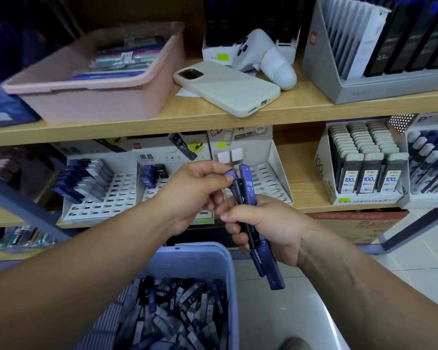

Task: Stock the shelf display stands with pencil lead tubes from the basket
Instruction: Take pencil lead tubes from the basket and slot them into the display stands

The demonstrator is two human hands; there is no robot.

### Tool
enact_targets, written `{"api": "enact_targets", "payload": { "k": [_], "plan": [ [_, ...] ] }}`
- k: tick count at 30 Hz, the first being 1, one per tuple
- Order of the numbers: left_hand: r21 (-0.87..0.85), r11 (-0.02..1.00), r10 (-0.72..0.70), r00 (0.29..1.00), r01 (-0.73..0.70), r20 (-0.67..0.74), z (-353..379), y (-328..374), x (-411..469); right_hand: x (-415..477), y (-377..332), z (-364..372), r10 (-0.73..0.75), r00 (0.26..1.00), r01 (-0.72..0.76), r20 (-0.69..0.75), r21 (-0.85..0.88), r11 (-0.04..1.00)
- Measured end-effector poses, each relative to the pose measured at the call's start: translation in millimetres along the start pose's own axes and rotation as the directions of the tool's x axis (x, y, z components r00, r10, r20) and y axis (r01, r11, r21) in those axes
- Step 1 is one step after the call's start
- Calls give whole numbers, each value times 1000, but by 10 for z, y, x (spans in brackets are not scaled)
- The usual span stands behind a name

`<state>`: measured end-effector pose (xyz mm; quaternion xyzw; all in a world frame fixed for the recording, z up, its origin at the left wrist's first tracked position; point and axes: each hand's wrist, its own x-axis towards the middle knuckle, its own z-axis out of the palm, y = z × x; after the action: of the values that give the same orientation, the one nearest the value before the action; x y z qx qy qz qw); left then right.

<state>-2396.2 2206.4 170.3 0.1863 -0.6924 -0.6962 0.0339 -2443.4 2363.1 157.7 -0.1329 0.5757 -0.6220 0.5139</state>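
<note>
Gripping a bundle of blue tubes [248, 190] in the right hand [268, 231], fingers curled tight round the middle, ends poking out above and below. Pinching the cap end of one tube [232, 176] with the left hand [190, 193], thumb and fingertips closed on it, touching the bundle. Holding all this above the blue basket [202, 256], heaped with more tubes [177, 304], and before the white display stands [104, 195] along the shelf's [309, 198] front edge.

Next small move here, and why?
Probably draw the one tube the left hand pinches out of the bundle the right hand grips, toward the display stand: its slots are mostly empty.
</note>
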Motion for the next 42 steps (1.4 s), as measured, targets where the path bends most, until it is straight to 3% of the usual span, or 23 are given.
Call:
{"api": "enact_targets", "payload": {
  "k": [12, 19, 25, 34, 36, 39, 42],
  "plan": [
    [-144, 988, 29, 984, -54, -174, -876, 1, -940, 4, 39, 1061, 37, 984, -20, 174, -96, 995],
    [-188, 982, -5, 978, -35, -208, -1219, -147, -1205, 40, 126, 1512, 86, 984, -62, 157, -154, 986],
    [-219, 974, 1, 966, -60, -257, -1478, -155, -1254, 174, 132, 1763, 74, 986, -58, 152, -106, 993],
    [-208, 977, -49, 896, -50, -442, -2186, -50, -1020, 825, 42, 2044, 144, 981, -138, 134, -54, 989],
    [-134, 989, -12, 869, -63, -494, -2419, -40, -944, 950, 51, 2032, 159, 980, -152, 121, -67, 986],
    [119, 992, 101, 837, -43, -538, -2789, -99, -872, 1106, 63, 1995, 191, 977, -184, 92, -79, 980],
    [425, 903, 199, 814, 64, -545, -3115, -250, -807, 1252, 62, 1964, 213, 975, -208, 69, -68, 976]
  ]
}}
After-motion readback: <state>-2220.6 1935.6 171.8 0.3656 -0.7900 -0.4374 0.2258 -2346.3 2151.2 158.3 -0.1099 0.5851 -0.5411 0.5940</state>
